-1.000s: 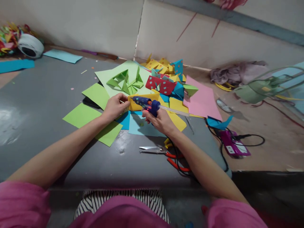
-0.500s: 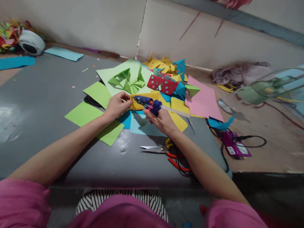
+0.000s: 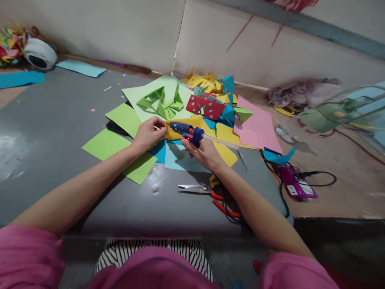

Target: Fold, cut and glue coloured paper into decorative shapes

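Note:
My right hand [image 3: 203, 151] is wrapped round a blue glue gun [image 3: 183, 129], with a clear glue stick [image 3: 219, 140] jutting from its back and a small red light glowing. The gun's nozzle points left, at the left end of a folded yellow paper [image 3: 177, 135]. Whether the tip touches the paper I cannot tell. My left hand [image 3: 150, 134] pinches that end of the yellow paper between thumb and fingers. Beneath lie light blue [image 3: 183, 160] and green paper sheets [image 3: 105, 146]. Folded green paper pieces [image 3: 162, 102] rest just beyond my hands.
Scissors with red handles [image 3: 195, 188] lie near my right forearm, beside a black cord. Folded red, blue and yellow paper shapes [image 3: 207, 107] are heaped at the back. Pink paper [image 3: 255, 124], a purple power box [image 3: 296, 182] and a green fan [image 3: 321, 116] are on the right.

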A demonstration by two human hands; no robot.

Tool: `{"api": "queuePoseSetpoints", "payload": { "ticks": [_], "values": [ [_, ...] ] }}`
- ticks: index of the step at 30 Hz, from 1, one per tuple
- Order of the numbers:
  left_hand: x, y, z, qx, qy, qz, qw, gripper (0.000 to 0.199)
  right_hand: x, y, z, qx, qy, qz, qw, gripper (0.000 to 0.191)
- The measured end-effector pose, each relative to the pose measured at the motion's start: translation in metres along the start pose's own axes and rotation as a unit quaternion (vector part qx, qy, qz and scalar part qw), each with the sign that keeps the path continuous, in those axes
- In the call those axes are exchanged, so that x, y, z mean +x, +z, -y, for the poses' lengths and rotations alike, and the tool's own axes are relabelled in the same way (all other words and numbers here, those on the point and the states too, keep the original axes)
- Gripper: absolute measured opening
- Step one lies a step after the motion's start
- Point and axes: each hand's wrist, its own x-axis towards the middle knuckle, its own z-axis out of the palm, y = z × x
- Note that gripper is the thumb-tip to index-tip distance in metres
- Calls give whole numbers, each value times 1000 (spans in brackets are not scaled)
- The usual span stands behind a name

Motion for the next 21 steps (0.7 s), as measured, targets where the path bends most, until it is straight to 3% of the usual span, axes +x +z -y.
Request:
{"api": "queuePoseSetpoints", "payload": {
  "ticks": [21],
  "values": [
    [-1, 0, -2, -13, -5, 4, 1000, 7, 1, -1, 1, -14, 12, 9, 1000, 60]
  ]
}}
